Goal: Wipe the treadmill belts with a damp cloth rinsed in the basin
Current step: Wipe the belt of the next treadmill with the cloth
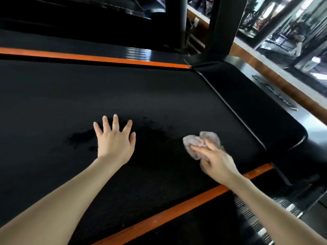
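Observation:
The black treadmill belt [123, 92] fills the middle of the view, framed by orange side strips [99, 59]. My left hand [115, 140] lies flat on the belt with fingers spread and holds nothing. To its right, my right hand [215, 160] presses a crumpled pinkish-grey cloth [200, 142] onto the belt. Dark wet patches [154, 131] show on the belt between and to the left of my hands. No basin is in view.
The black motor cover [247, 103] closes the belt's right end, with a black upright post [221, 27] above it. A second treadmill [53, 20] stands behind. A wooden ledge [283, 89] and window run along the right. A ribbed side rail [256, 221] sits at bottom right.

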`<action>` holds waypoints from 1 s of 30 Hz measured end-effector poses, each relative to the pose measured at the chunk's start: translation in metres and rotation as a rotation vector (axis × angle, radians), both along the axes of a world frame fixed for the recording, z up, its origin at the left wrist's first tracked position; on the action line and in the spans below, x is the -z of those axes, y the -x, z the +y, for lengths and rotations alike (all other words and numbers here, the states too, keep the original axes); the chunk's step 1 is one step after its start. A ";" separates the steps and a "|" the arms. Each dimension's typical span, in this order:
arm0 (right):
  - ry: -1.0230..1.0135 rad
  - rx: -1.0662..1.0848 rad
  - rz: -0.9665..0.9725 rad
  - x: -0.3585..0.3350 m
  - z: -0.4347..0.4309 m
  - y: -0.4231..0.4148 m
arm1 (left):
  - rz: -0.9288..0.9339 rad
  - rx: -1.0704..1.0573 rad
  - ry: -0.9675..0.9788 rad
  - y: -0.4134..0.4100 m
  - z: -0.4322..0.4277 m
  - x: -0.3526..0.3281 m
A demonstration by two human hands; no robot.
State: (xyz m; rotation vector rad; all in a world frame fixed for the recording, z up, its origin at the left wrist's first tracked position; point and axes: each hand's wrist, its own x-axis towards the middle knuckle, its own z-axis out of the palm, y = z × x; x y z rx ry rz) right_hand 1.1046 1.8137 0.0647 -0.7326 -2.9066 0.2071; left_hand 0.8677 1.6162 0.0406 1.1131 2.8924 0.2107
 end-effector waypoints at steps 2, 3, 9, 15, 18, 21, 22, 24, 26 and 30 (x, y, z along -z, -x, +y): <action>-0.068 0.290 0.004 0.003 0.065 -0.013 | 0.036 0.011 -0.002 0.005 0.006 0.005; -0.036 0.474 -0.029 0.000 0.095 -0.016 | 0.051 0.007 -0.007 0.005 0.006 0.007; -0.049 0.376 -0.054 0.010 0.071 0.049 | 0.079 0.009 -0.015 0.006 0.008 0.011; -0.043 -0.321 -0.058 0.012 0.010 0.051 | 0.086 -0.001 -0.053 0.007 0.002 0.009; -0.113 0.146 -0.097 0.001 0.105 0.060 | 0.087 -0.003 -0.058 0.008 0.003 0.009; -0.123 0.390 -0.175 0.002 0.165 0.059 | 0.081 -0.017 -0.061 0.007 0.005 0.008; -0.141 0.370 -0.183 0.006 0.170 0.059 | 0.079 -0.020 -0.059 0.008 0.005 0.008; -0.120 0.355 -0.161 0.010 0.171 0.057 | 0.056 -0.033 -0.055 0.006 0.006 0.002; -0.085 0.347 -0.122 0.013 0.172 0.055 | 0.040 -0.061 -0.068 0.006 0.017 -0.006; -0.055 0.311 -0.095 0.018 0.181 0.052 | 0.023 -0.012 -0.034 0.024 0.078 -0.019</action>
